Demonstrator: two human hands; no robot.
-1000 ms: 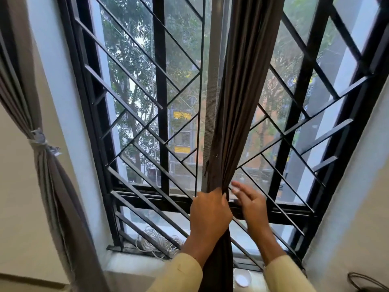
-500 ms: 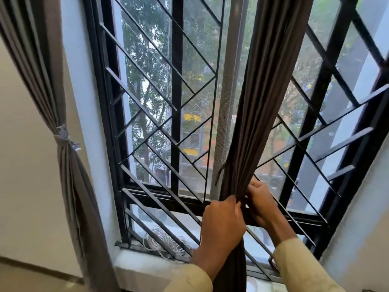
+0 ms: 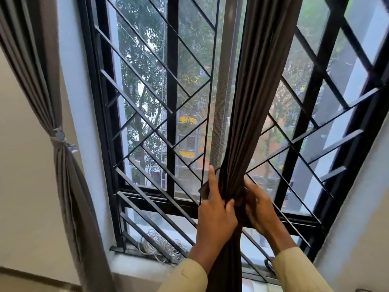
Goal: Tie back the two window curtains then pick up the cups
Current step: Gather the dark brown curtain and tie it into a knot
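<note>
The right curtain (image 3: 252, 106), dark brown, hangs gathered into a narrow bunch in front of the barred window. My left hand (image 3: 216, 216) grips the bunch from the left, index finger pointing up, with a dark strip of cloth (image 3: 204, 189) under it. My right hand (image 3: 257, 205) presses on the bunch from the right, fingers curled around it. The left curtain (image 3: 63, 182) hangs at the left wall, cinched by a grey tie (image 3: 60, 137). A white round shape (image 3: 248, 286), perhaps a cup, peeks out at the bottom beside the curtain.
A black metal grille (image 3: 160, 131) covers the window. A coil of white cable (image 3: 160, 247) lies on the sill (image 3: 134, 264) behind the bars. White walls stand on both sides. A dark cord shows at the bottom right corner (image 3: 366, 290).
Both hands have closed in around the right curtain and squeezed it tighter. My right hand went from open fingers to gripping. The view shifted left and closer.
</note>
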